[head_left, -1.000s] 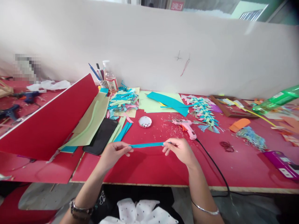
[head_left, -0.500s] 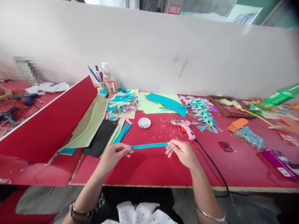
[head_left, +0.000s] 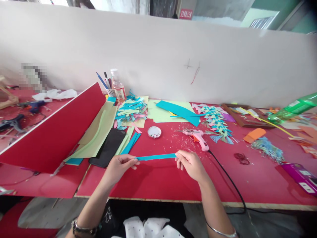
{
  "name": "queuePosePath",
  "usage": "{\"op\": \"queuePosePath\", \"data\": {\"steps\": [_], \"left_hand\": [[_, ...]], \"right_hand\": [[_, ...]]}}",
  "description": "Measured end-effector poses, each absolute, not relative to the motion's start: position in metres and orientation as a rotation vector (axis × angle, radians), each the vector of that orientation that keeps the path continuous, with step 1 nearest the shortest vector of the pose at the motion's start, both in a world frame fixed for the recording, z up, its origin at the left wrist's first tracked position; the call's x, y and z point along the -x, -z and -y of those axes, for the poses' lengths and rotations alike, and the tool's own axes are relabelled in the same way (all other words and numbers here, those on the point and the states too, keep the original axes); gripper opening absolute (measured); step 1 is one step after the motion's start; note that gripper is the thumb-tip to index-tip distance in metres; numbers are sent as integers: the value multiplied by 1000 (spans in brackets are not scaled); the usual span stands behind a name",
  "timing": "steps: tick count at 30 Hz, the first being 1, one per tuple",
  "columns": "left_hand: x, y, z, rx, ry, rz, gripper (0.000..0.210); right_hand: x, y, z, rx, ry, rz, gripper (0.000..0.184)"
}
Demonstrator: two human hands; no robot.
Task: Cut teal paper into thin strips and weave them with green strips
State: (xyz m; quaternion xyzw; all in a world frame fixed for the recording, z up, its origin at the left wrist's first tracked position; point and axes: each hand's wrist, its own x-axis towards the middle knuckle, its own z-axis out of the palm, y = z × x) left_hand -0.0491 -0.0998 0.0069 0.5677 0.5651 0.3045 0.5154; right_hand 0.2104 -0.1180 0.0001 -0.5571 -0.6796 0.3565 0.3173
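A narrow blue paper strip (head_left: 156, 157) is stretched level between my two hands, above the red tabletop near its front edge. My left hand (head_left: 122, 166) pinches the strip's left end between thumb and fingers. At the other end, my right hand (head_left: 189, 164) grips it the same way, its lower fingers curled. Beyond my left hand lie more blue strips (head_left: 131, 143) and pale green strips (head_left: 123, 142), beside a black phone (head_left: 109, 147). A pink glue gun (head_left: 198, 137) rests past my right hand.
A round white lid (head_left: 154, 132) holds small bits. Behind it are a heap of cut strips (head_left: 132, 110), blue sheets (head_left: 177, 110) and a braided paper piece (head_left: 215, 119). A red board (head_left: 61, 129) stands at left. The glue gun's black cord (head_left: 228, 177) runs over the front edge.
The strip and both hands have shifted very slightly left in the view, still holding both ends. The whole scene has moved a little with the camera.
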Motion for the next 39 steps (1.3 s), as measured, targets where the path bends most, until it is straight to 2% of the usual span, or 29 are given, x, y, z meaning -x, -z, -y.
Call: {"op": "queuePosePath", "data": {"steps": [5,12,18,23,26,33,36,39], "left_hand": [[52,-5,101,-1407,-692,-1351,25],[61,-4,104,-1540,-566,-1384,31],[76,1,100,-2070,-569,-1925,32],[74,13,96,-2514,-293,-2220,38],[66,20,99,-2530,-235,-2250,39],[66,18,93,-2561,-351,-2086,36],[80,13,76,-2498,-405,-2246,45],[90,10,60,-2353,-211,-2409,57]], "right_hand": [[-209,1,117,1538,-831,1825,33],[-212,9,115,1633,-976,1831,35],[-215,8,116,1723,-839,1897,31],[-213,7,115,1754,-769,1927,27],[-213,8,115,1764,-755,1954,27],[-214,10,115,1774,-739,1977,24],[-214,11,115,1769,-744,1978,23],[-214,12,115,1759,-740,1972,24]]}}
